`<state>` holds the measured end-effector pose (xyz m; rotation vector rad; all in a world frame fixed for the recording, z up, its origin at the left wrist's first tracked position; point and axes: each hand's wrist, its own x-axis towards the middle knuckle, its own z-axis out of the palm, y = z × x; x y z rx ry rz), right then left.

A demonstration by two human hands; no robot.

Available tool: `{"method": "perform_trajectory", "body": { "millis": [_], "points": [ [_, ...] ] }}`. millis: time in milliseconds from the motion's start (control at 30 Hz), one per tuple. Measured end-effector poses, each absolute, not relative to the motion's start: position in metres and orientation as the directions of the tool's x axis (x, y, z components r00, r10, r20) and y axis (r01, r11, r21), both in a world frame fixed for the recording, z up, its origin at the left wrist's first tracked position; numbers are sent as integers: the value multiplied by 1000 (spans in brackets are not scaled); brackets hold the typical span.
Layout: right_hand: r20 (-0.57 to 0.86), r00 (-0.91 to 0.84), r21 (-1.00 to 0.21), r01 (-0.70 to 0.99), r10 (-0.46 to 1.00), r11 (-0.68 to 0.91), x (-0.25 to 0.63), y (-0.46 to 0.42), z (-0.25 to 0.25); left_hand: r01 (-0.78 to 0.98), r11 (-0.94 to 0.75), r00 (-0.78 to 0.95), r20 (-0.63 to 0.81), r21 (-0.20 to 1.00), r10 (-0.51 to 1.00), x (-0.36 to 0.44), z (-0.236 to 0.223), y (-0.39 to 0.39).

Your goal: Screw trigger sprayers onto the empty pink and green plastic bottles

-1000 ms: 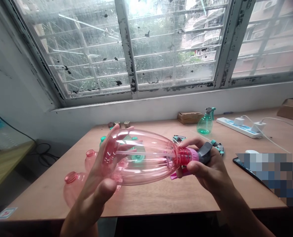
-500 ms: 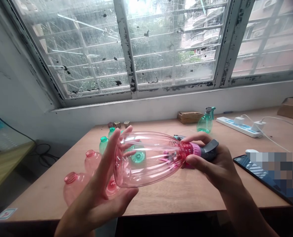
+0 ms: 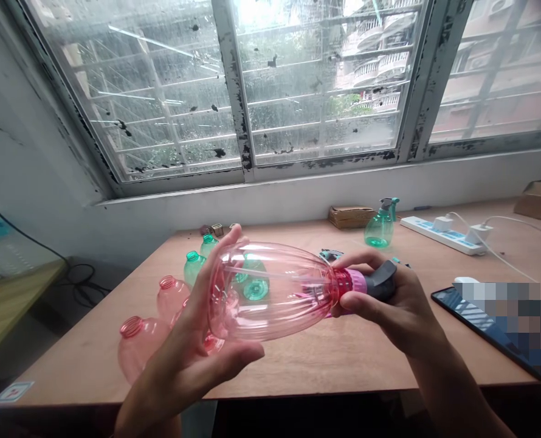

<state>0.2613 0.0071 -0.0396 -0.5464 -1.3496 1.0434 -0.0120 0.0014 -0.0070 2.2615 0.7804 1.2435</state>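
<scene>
A clear pink spray bottle (image 3: 275, 310) lies sideways in the air between my hands, its base to the left. My left hand (image 3: 186, 347) cups that base, thumb below and fingers up along the far side. At the neck, my right hand (image 3: 400, 307) grips the pink collar (image 3: 358, 281) and the dark grey spray head (image 3: 380, 281) with thumb and fingers. The bottle appears empty, with a thin tube inside. Behind it, pink and teal trigger parts on the table are partly hidden.
Open pink bottles (image 3: 140, 350) and green bottles (image 3: 192, 266) stand at the left. Toward the back are a green spray bottle (image 3: 379, 228), a cardboard box (image 3: 350, 216) and a power strip (image 3: 441, 234). A phone (image 3: 480, 328) lies at the right near the table edge.
My left hand has moved slightly right and closer around the bottle's base. The spray head has shifted slightly left and down with my right hand, its lever turned somewhat.
</scene>
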Motion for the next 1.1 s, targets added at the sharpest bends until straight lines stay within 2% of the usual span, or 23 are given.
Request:
{"method": "perform_trajectory", "body": {
  "millis": [167,333,500,600,800,867,1033,1100],
  "points": [
    [437,-54,-845,-366,898,389,262,11,-39,422,-770,428,643,479,635,-13,-14,5],
    [506,9,-830,-268,863,490,257,11,-37,573,-734,325,721,365,612,-10,-18,8],
    [531,83,-813,-229,843,535,253,7,-38,514,-739,373,663,435,649,-11,-16,4],
    [539,71,-810,-229,839,540,255,8,-39,492,-748,340,693,445,636,-8,-14,6],
    [483,-21,-811,-388,875,438,261,14,-40,453,-852,343,831,262,437,1,-13,13],
    [474,-18,-813,-393,880,429,261,14,-40,441,-856,334,836,269,435,2,-15,13],
    [515,30,-815,-293,857,500,255,9,-39,369,-815,281,782,447,556,4,-17,9],
    [524,68,-808,-276,849,521,252,7,-39,367,-809,263,783,459,564,5,-15,8]
  ]
}}
